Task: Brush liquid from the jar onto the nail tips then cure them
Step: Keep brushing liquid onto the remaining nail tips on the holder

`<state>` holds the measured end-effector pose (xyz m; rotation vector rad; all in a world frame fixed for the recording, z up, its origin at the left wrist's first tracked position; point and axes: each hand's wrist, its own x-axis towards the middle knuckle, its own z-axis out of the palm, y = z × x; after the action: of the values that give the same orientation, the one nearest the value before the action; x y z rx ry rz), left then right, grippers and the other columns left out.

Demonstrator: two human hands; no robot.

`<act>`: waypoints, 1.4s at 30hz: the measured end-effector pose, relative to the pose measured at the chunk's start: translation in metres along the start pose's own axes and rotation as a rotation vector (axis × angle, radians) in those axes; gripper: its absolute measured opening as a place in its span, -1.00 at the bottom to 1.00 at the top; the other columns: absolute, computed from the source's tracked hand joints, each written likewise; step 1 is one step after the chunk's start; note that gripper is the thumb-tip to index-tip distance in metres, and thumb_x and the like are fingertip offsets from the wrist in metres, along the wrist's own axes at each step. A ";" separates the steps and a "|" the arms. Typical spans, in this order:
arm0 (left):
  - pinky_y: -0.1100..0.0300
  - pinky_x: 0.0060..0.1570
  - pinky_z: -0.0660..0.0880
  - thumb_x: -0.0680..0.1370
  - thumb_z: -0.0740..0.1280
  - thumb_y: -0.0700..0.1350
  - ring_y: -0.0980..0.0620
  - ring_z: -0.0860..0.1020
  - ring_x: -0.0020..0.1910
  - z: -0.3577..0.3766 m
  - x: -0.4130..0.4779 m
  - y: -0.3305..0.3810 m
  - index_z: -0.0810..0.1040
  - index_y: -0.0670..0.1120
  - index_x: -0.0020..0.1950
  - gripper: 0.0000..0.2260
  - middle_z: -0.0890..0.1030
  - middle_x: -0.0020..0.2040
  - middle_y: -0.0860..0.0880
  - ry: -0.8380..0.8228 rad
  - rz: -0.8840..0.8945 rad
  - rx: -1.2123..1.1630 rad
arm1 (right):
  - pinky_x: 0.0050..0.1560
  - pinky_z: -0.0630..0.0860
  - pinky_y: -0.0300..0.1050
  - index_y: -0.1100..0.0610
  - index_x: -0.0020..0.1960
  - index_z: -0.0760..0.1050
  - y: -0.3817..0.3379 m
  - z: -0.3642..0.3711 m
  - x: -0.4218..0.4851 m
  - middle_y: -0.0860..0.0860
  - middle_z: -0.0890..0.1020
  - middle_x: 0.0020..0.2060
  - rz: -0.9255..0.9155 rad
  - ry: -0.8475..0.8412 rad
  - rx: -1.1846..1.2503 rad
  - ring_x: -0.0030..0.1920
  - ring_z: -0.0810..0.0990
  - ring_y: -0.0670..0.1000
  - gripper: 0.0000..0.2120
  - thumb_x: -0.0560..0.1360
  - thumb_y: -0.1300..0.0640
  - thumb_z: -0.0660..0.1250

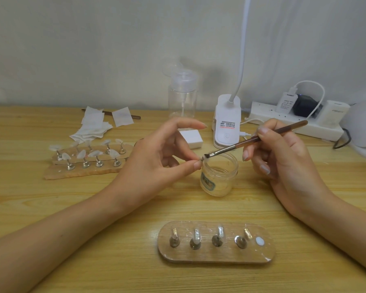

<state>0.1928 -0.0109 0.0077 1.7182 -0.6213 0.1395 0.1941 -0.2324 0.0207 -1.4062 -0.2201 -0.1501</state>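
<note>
Head view, centre of the frame: the left hand (156, 159) pinches a nail tip (201, 159) between thumb and one finger, just above the rim of the open jar (219, 178) on the tabletop (93, 208). The right hand (283, 161) has its fingers (264, 132) clamped on the brush (251, 140), bristles touching the tip. The tip looks light, thin and slick once wet, so it could easily be flicked away. Holding it by its edges, clear of the coated face, seems best.

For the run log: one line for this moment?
left hand: pinches nail tip | right hand: holds brush, bristles at tip | jar: open | stage: brushing
</note>
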 end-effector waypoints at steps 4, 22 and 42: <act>0.26 -0.33 0.49 0.47 0.46 -0.21 0.13 0.64 -0.20 0.001 0.001 0.000 0.51 0.06 0.31 -0.56 0.60 -0.22 0.05 0.004 0.000 0.013 | -0.54 0.24 -0.33 0.07 -0.20 0.35 0.001 -0.002 0.002 0.06 0.57 -0.46 -0.005 0.054 0.031 -0.57 0.25 -0.09 -0.78 0.63 0.18 0.17; 0.38 -0.34 0.45 0.52 0.45 -0.33 0.08 0.69 -0.14 0.003 0.000 0.004 0.50 0.05 0.31 -0.55 0.59 -0.24 0.06 0.009 -0.067 -0.020 | -0.54 0.23 -0.34 0.04 -0.21 0.36 0.005 -0.004 0.003 0.07 0.57 -0.45 -0.023 0.047 0.015 -0.57 0.25 -0.10 -0.77 0.63 0.18 0.18; 0.33 -0.24 0.51 0.52 0.45 -0.28 0.05 0.68 -0.15 0.009 -0.007 0.009 0.54 0.08 0.27 -0.60 0.56 -0.26 0.05 0.037 -0.121 -0.054 | -0.53 0.26 -0.34 0.07 -0.20 0.35 0.005 -0.003 0.002 0.08 0.56 -0.47 -0.068 0.048 0.008 -0.59 0.25 -0.09 -0.78 0.63 0.20 0.18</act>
<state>0.1807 -0.0186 0.0104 1.6925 -0.4881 0.0679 0.1974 -0.2345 0.0162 -1.3861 -0.2285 -0.2386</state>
